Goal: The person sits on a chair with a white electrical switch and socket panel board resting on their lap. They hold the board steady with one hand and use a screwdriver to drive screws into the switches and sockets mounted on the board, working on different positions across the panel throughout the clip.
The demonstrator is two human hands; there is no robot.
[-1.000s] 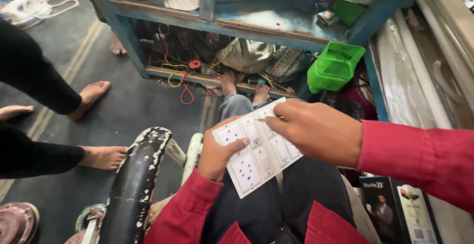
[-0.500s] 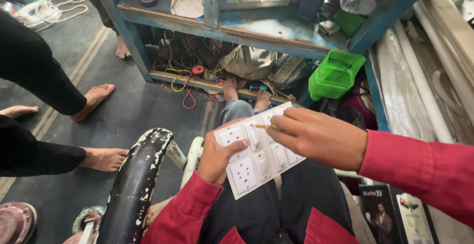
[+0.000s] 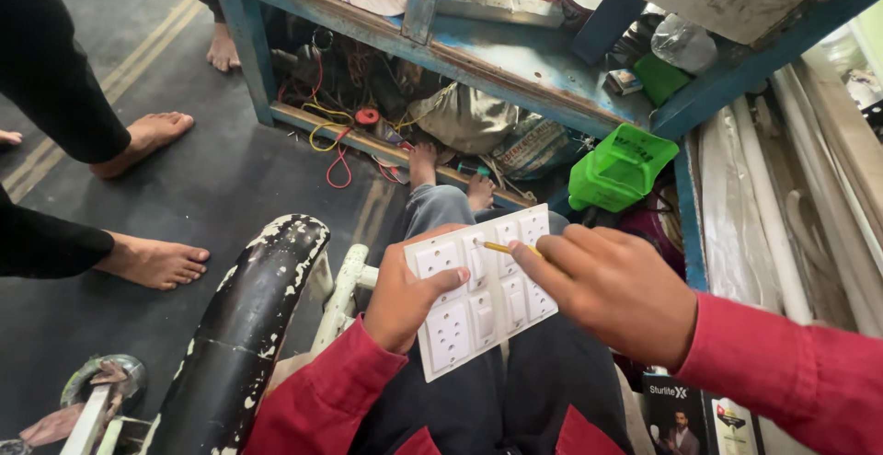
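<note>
A white switch-and-socket plate [image 3: 483,299] rests over my lap, tilted. My left hand [image 3: 405,294] grips its left edge, thumb lying across a socket. My right hand [image 3: 612,289] holds a thin yellow screwdriver [image 3: 501,248], whose tip touches the upper middle of the plate. Both arms wear red sleeves. My bare feet [image 3: 451,174] rest on the lower rail of a blue wooden bench [image 3: 515,59].
A green plastic box [image 3: 621,168] sits by the bench leg. Tangled wires [image 3: 336,124] and a sack lie under the bench. A worn black curved fender [image 3: 244,326] stands at my left. Another person's bare feet [image 3: 152,262] stand on the dark floor. White pipes lie at right.
The view has shifted downward and closer; the plate and both hands now sit lower in frame. My right hand has moved slightly right along the plate, still holding the screwdriver.
</note>
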